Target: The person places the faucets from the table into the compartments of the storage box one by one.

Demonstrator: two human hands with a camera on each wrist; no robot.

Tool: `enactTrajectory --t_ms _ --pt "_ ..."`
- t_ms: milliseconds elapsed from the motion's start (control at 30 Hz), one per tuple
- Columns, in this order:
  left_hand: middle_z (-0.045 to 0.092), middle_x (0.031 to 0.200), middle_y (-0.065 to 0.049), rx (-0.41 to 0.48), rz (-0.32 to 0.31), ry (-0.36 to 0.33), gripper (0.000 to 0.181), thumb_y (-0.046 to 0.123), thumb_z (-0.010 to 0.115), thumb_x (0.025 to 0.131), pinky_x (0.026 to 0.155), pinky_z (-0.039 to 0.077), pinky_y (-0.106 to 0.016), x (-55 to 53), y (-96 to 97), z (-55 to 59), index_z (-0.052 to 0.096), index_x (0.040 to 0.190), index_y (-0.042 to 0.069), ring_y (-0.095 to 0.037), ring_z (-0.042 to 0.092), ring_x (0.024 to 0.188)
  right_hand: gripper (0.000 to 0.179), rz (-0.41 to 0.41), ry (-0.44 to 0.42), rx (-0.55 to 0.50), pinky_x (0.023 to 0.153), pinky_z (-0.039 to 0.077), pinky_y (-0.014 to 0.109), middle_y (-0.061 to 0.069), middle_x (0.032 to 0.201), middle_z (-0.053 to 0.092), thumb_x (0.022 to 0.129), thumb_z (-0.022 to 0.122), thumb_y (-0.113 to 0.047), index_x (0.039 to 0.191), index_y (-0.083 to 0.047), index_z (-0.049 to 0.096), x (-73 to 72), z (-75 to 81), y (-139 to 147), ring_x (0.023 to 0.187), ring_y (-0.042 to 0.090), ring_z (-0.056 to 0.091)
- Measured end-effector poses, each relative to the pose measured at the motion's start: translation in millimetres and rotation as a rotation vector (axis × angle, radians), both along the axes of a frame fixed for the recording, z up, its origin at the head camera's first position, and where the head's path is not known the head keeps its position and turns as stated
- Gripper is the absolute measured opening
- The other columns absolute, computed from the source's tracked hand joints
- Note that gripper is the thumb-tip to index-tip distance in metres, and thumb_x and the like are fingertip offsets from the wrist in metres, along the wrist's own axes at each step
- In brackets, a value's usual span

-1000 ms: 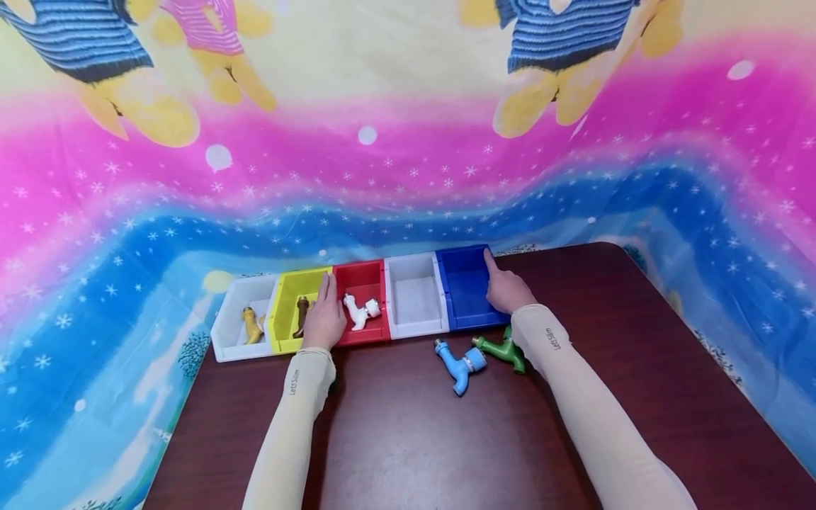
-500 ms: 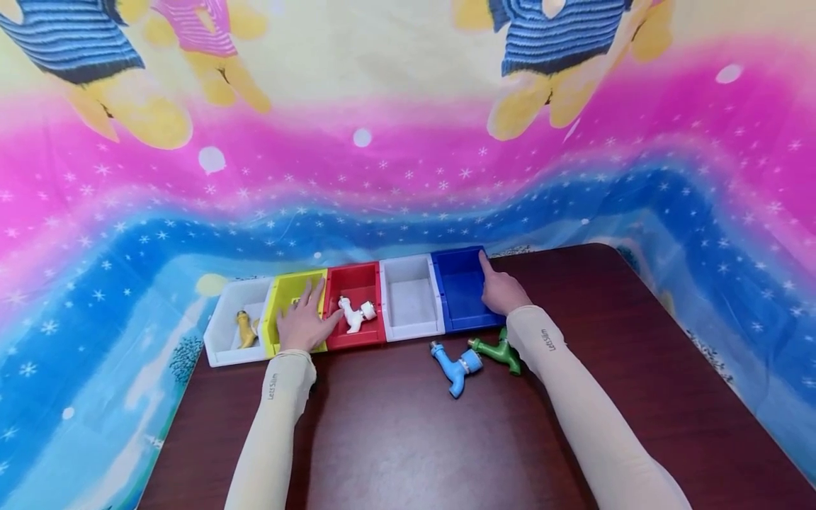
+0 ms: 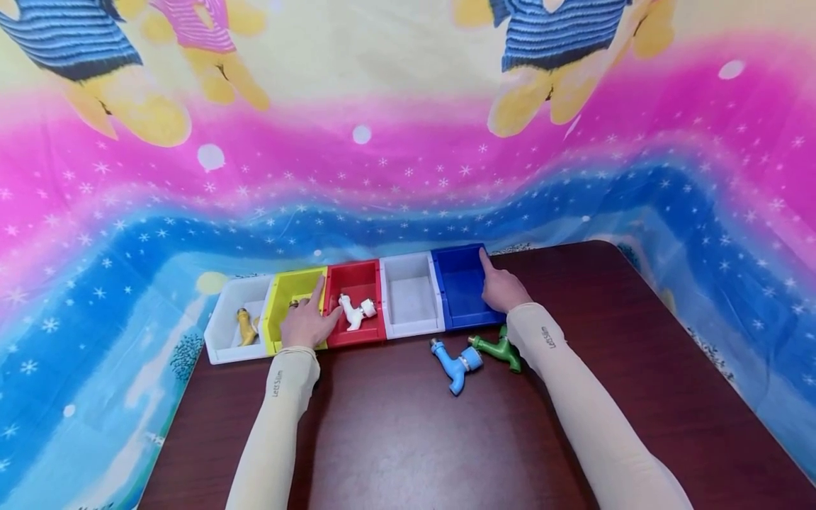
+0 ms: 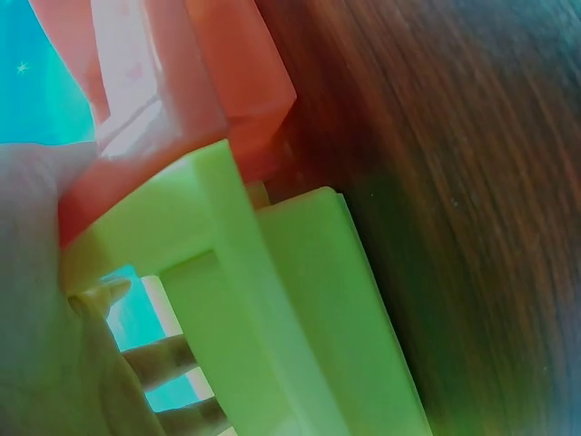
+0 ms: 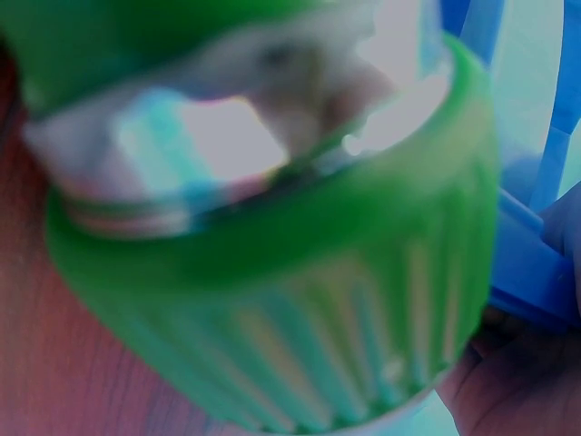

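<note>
My left hand grips the yellow bin at its wall beside the red bin. Its index finger lies straight along that shared wall, the thumb is on the red side, and other fingers reach inside the yellow bin. Under them a brown tap is mostly hidden, its brass end showing. At the row's right end, my right hand holds the outer wall of the blue bin, index finger straight along the rim. Below that wrist lies a green tap, its ribbed knob large in the right wrist view.
A light-blue tap lies beside the green one on the dark wooden table. A yellow tap is in the left white bin, a white tap in the red bin. Another white bin adjoins the blue one.
My left hand has shifted left from the red-yellow edge over the yellow bin, its fingers spreading and then reaching in, covering the brown tap. My right hand keeps its place.
</note>
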State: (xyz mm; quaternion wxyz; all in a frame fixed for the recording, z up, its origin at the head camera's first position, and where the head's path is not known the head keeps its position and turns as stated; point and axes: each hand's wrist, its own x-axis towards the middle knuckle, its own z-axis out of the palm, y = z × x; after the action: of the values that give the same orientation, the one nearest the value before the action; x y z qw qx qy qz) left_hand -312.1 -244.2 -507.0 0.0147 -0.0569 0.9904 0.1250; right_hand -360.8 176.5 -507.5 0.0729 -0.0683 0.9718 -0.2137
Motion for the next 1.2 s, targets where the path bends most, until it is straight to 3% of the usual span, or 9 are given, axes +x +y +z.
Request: enactTrajectory --t_ms 200,433,600,767,967,1200 --pt "0.050 0.151 -0.027 -0.034 0.008 -0.002 0.087 0.063 0.047 0.099 0.098 0.051 -0.069 1.0 -0.4 2.0 0.001 0.167 0.036 -0.055 0.051 0.131 0.087 0.015 0.008 0.001 0.046 0.037 0.032 0.004 0.058 0.050 0.103 0.045 -0.008 0.166 -0.021 -0.013 -0.5 1.7 -1 0.044 0.019 0.043" --pt "0.027 0.170 -0.017 -0.044 -0.052 0.065 0.091 0.055 0.056 0.098 0.111 0.038 -0.074 -2.4 3.0 2.8 0.004 0.168 0.029 -0.053 0.035 0.147 0.088 0.016 -0.001 -0.004 0.046 0.037 0.032 0.003 0.058 0.050 0.102 0.046 -0.008 0.166 -0.021 -0.013 -1.7 2.8 -2 0.044 0.018 0.043" --pt "0.020 0.173 -0.014 0.049 -0.142 0.125 0.088 0.047 0.058 0.101 0.119 0.035 -0.065 -9.8 9.1 0.1 0.011 0.168 0.016 -0.045 0.030 0.154 0.091 0.006 0.002 0.002 0.046 0.037 0.032 0.004 0.059 0.050 0.101 0.048 -0.006 0.166 -0.021 -0.013 -1.3 4.3 0 0.044 0.019 0.044" --pt "0.011 0.175 -0.013 0.127 -0.160 0.122 0.083 0.035 0.058 0.104 0.123 0.032 -0.056 -13.1 9.5 -6.5 0.012 0.167 0.009 -0.038 0.023 0.158 0.088 0.018 -0.002 -0.008 0.047 0.039 0.033 0.004 0.059 0.051 0.102 0.047 -0.007 0.167 -0.019 -0.012 -0.3 5.9 0 0.045 0.019 0.045" --pt "0.013 0.175 -0.014 0.143 -0.175 0.162 0.079 0.022 0.058 0.104 0.122 0.035 -0.055 -14.5 11.1 -10.4 0.013 0.167 0.008 -0.038 0.027 0.157 0.088 0.008 0.000 -0.012 0.047 0.038 0.033 0.004 0.060 0.051 0.102 0.047 -0.008 0.167 -0.020 -0.011 1.0 6.6 1 0.046 0.019 0.045" --pt "0.019 0.173 -0.015 0.114 -0.182 0.192 0.074 0.020 0.058 0.104 0.122 0.036 -0.053 -11.5 12.6 -12.8 0.019 0.166 0.006 -0.036 0.029 0.156 0.086 0.008 -0.009 -0.025 0.044 0.036 0.031 0.004 0.058 0.050 0.103 0.046 -0.008 0.167 -0.020 -0.011 5.5 4.5 1 0.043 0.018 0.041"
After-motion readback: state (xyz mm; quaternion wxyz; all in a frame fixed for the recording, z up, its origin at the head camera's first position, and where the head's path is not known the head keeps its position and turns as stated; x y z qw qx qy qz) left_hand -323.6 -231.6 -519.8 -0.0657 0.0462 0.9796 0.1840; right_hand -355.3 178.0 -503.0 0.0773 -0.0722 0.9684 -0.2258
